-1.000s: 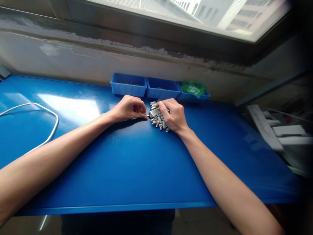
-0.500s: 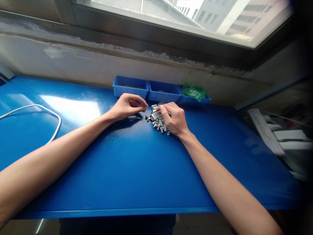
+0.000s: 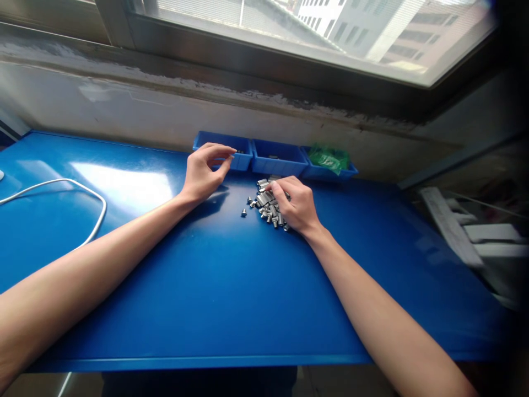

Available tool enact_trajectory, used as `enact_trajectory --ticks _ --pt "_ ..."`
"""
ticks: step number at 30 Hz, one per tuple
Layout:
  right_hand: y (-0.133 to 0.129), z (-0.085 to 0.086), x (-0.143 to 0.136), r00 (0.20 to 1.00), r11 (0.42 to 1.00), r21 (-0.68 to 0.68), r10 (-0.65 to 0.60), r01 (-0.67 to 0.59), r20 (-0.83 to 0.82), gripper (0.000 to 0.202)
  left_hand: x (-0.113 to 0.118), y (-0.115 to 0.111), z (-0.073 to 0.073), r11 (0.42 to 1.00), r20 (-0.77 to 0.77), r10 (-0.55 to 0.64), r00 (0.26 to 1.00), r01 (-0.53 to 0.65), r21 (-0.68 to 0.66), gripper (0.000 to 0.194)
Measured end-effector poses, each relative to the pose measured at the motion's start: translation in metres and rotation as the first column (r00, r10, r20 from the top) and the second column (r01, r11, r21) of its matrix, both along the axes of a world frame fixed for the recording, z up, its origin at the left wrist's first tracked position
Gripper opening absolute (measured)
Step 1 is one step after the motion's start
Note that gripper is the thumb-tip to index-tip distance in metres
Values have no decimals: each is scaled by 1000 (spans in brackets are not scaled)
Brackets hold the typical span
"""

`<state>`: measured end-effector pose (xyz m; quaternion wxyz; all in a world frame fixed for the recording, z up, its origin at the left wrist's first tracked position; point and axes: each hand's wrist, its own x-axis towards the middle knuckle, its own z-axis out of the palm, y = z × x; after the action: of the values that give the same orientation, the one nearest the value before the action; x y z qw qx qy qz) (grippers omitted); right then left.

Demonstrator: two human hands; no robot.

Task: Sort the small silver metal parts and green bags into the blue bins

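Note:
My left hand [image 3: 206, 170] is raised at the front of the left blue bin [image 3: 242, 161], thumb and forefinger drawn close together. Anything between those fingertips is too small to make out. My right hand [image 3: 295, 203] rests at the right side of a pile of shiny metal pieces [image 3: 266, 199], some long hexagonal standoffs and some short screws. Its thumb presses against the forefinger, whose tip touches the pile; whatever it grips is hidden. A single screw [image 3: 243, 212] lies left of the pile, with another small screw [image 3: 249, 199] near the pile's edge.
A middle blue bin [image 3: 279, 166] holds a few metal pieces. The right bin [image 3: 345, 172] contains a green plastic bag [image 3: 329, 157]. A white cable [image 3: 101, 212] curves over the blue table [image 3: 231, 298] at left. The wall and window stand behind.
My left hand has moved up and left, from beside the pile to the left bin. A screw now lies apart, left of the pile. My right hand has stayed at the pile.

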<state>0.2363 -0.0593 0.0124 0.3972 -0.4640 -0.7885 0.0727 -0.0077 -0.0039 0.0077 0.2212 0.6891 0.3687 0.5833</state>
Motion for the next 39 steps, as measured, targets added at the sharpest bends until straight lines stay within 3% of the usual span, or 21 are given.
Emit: enact_trajectory --ticks 3,5,10,15,27,39 --pt "0 0 0 1000 1000 19 4 -3 -5 39 2 -6 5 1000 -96 -19 995 20 8 21" --pt "0 0 0 1000 1000 26 5 -4 -4 38 3 -9 7 995 -185 -85 979 92 32 20" --pt "1 -1 0 1000 1000 14 -6 6 -2 38 3 -15 7 935 -451 -286 846 349 61 19" --pt "1 -1 0 1000 1000 12 -4 4 -7 38 2 -18 6 892 -536 -379 754 451 5 29" --pt "1 -1 0 1000 1000 4 -8 8 -1 42 3 -10 2 876 -569 -397 720 482 -1 12" --pt "1 -1 0 1000 1000 1 -3 3 -5 43 3 -11 -1 906 -610 -314 727 422 37 18"
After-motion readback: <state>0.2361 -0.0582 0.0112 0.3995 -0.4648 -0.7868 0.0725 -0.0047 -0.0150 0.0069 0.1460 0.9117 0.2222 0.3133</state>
